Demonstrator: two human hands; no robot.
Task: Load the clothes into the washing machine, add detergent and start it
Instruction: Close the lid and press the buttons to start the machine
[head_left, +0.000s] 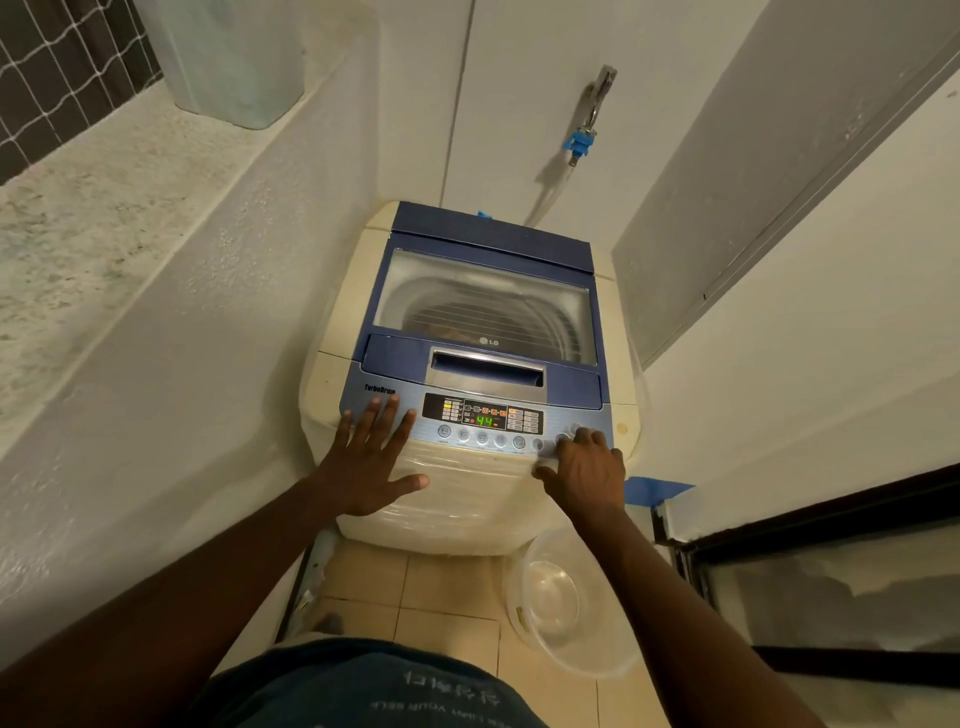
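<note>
The left hand (371, 457) lies flat with fingers spread wide on the near-left corner of the LG top-load washing machine (337, 395), palm on the cream front face and fingertips reaching the blue fascia just below the TurboDrum lettering; it holds nothing and looks to be only bracing. Moving right, the lid (483, 306) is shut, and through its clear window something brownish shows low in the drum, probably the clothes, though it is too dim to be sure. In front of the lid the control panel (483, 415) runs crosswise, left to right, its display (484, 420) lit with a green 44 above a row of round buttons (480, 435). The right hand (584, 465) sits at the far right end of that row, fingers curled down onto the panel and thumb out to the left, gripping nothing; which button lies under the fingertips is hidden. Since the row's long axis runs toward this hand, and the rightmost keys lie directly beneath it, the right hand is clearly the nearer one for a start press. A clear plastic tub (566, 603) stands on the tiled floor below it.
</note>
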